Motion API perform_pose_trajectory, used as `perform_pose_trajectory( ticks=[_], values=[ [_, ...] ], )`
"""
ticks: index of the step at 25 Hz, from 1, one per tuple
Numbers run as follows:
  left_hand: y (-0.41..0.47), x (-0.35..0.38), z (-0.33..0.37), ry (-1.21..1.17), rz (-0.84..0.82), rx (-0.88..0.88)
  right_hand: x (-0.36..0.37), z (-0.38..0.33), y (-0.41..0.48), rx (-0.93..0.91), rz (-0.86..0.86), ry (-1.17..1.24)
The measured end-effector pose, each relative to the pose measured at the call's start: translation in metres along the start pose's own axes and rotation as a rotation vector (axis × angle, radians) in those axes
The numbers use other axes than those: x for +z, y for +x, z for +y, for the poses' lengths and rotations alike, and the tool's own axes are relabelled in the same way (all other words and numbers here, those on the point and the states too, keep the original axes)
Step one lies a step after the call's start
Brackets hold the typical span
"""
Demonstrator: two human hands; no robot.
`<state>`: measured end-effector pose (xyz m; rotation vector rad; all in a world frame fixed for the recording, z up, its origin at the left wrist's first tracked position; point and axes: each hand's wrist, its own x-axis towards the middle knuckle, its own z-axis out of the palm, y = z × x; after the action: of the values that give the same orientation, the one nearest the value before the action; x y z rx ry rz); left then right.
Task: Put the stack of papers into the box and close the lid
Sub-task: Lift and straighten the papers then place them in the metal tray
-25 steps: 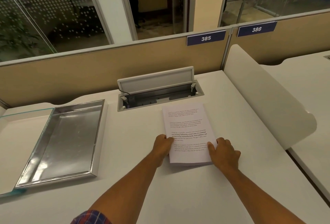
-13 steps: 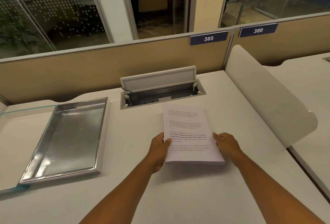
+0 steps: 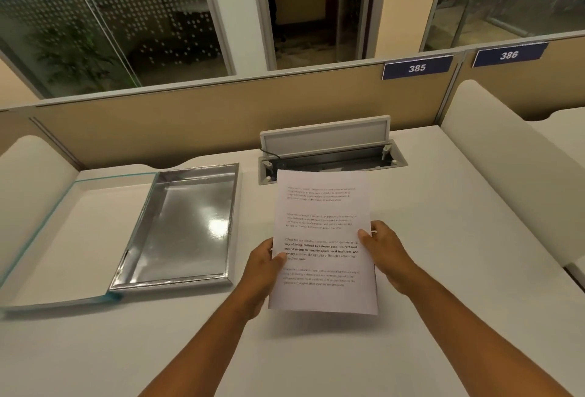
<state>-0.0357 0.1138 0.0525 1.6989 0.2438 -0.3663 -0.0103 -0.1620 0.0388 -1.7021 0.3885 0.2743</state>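
Both hands are clamped on the stack of papers, the left hand on its left edge and the right hand on its right edge, thumbs on the printed top sheet and the other fingers hidden beneath. The stack looks lifted off the desk, its far end tipped up and a soft shadow lying under its near edge. The box sits well to the left of the left hand, its shiny silver tray open and bare, with the lid folded flat out farther left, so nothing covers the opening. To do this step well, it seems best to keep an even pinch on both sides so the sheets do not fan or slip, carry the stack leftward level, square it to the tray's long side, and lower it inside the raised rim before letting go. Just beyond the hands an open cable hatch is sunk into the desk with its flap up; it lies off the path. A padded divider stands to the right.
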Motion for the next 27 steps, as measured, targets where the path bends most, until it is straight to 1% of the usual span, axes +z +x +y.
perform_pose_trajectory(
  ticks=[2, 4, 8, 13, 19, 21, 24, 27],
  values=[
    [-0.006, -0.020, -0.002, 0.055, 0.058, 0.058, 0.024, -0.005, -0.014, -0.166, 0.024, -0.039],
    [-0.012, -0.033, -0.005, 0.127, 0.128, 0.164, 0.045, -0.010, -0.027, -0.302, 0.031, -0.071],
    [-0.022, -0.048, -0.017, 0.193, 0.242, 0.340, 0.076, -0.014, -0.045, -0.458, 0.039, -0.081],
    [-0.031, -0.062, -0.042, 0.126, 0.243, 0.460, 0.092, -0.002, -0.062, -0.520, 0.042, -0.134],
    [-0.040, -0.062, -0.062, 0.105, 0.201, 0.481, 0.099, 0.017, -0.070, -0.499, 0.072, -0.169],
    [-0.042, -0.062, -0.059, 0.089, 0.201, 0.471, 0.096, 0.021, -0.071, -0.499, 0.088, -0.185],
    [-0.048, -0.065, -0.038, -0.003, 0.206, 0.475, 0.097, 0.012, -0.075, -0.540, 0.120, -0.198],
    [-0.051, -0.066, -0.007, -0.116, 0.231, 0.544, 0.104, -0.011, -0.080, -0.636, 0.173, -0.097]
  ],
)
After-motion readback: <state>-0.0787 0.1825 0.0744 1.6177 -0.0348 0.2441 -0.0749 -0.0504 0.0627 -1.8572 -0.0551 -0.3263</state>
